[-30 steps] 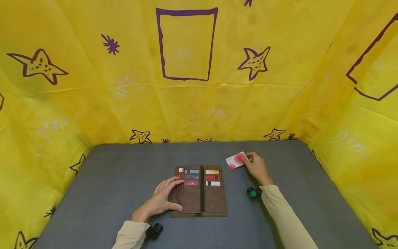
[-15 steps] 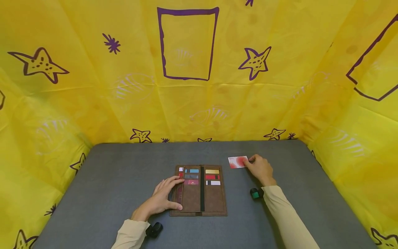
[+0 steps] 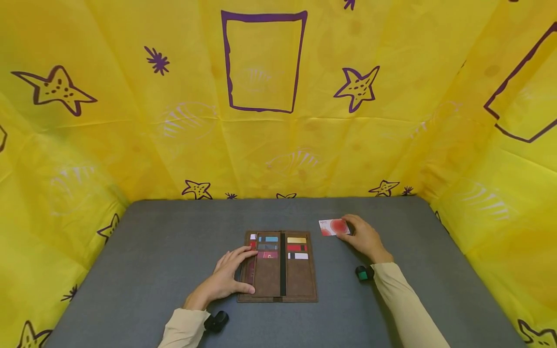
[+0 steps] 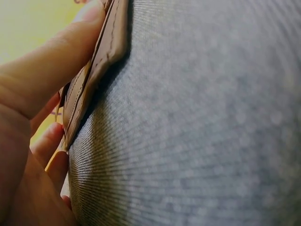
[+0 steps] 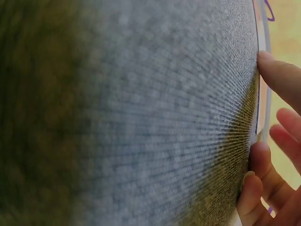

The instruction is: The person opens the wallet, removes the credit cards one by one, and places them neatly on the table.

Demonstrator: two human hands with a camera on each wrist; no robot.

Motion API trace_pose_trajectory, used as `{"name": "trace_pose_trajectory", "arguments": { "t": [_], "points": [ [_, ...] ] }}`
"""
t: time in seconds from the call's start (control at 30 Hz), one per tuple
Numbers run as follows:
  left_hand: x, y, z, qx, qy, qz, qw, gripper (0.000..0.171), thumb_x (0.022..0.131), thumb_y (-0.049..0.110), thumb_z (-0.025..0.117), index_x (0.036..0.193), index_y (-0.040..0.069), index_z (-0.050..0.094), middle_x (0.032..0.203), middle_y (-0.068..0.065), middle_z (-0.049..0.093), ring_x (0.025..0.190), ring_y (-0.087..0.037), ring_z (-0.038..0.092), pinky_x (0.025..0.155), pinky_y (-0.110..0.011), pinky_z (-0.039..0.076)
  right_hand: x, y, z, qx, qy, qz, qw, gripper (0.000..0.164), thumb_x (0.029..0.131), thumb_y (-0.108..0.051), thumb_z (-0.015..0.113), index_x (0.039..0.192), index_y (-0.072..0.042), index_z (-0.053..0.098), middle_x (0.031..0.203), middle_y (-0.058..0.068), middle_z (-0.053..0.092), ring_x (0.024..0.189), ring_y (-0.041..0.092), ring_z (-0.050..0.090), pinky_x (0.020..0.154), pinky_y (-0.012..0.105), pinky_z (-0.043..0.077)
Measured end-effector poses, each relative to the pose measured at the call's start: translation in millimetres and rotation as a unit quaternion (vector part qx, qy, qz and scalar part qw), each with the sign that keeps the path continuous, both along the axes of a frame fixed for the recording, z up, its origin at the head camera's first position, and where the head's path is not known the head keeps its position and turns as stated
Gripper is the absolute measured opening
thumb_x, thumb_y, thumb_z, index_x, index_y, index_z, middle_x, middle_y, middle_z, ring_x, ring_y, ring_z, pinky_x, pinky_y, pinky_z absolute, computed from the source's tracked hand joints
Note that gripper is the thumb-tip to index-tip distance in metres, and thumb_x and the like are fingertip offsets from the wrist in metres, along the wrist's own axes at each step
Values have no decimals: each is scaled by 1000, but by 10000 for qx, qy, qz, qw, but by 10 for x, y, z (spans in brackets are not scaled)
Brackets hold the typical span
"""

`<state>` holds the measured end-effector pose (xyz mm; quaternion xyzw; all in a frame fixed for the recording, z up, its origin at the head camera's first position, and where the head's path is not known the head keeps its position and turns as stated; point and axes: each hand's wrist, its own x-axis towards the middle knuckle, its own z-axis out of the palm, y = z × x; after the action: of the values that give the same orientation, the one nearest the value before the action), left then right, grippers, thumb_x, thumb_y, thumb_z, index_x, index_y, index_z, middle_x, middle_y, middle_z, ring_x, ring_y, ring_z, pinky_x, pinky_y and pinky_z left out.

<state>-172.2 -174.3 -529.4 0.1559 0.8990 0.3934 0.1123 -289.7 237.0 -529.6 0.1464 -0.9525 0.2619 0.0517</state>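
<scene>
A brown long wallet (image 3: 266, 278) lies spread out on the grey table, with several colourful cards (image 3: 298, 248) tucked in its slots and a black band down its middle. My left hand (image 3: 225, 274) rests on the wallet's left edge; in the left wrist view the thumb (image 4: 61, 56) presses on it while the other fingers lie along its side. Right of the wallet, a white card with red circles (image 3: 331, 227) lies at table level. My right hand (image 3: 364, 239) pinches it by its edges between thumb and fingers; the right wrist view shows the card (image 5: 262, 101) edge-on.
The grey table (image 3: 174, 232) ends at a yellow cloth backdrop (image 3: 261, 154) behind it and on both sides. Black wrist devices (image 3: 216, 322) sit at both wrists.
The white-and-red card has gone from tilted to nearly straight and moved slightly right. My right hand has shifted right and regripped the card by its edges. The left hand keeps its place.
</scene>
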Motion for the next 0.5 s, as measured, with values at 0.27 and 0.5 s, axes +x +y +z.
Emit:
{"name": "trace_pose_trajectory", "arguments": {
  "t": [0.27, 0.5],
  "points": [
    [32, 9, 1, 152, 61, 28, 9999, 86, 72, 37, 87, 146, 17, 48, 158, -13, 33, 148, -44, 23, 116, -69, 3, 11, -23, 13, 6, -8, 50, 10000, 49, 85, -28, 77, 124, 0, 65, 128, 20, 64, 118, 40, 60, 100, 58, 47],
    [70, 22, 43, 219, -112, 194, 9995, 82, 74, 33, 86, 145, 16, 50, 159, -14, 33, 149, -46, 19, 116, -70, 2, 25, -11, 3, -14, -39, -59, 10000, 49, 85, -28, 78, 123, 0, 65, 128, 20, 64, 114, 38, 61, 97, 57, 49]
  ]
}}
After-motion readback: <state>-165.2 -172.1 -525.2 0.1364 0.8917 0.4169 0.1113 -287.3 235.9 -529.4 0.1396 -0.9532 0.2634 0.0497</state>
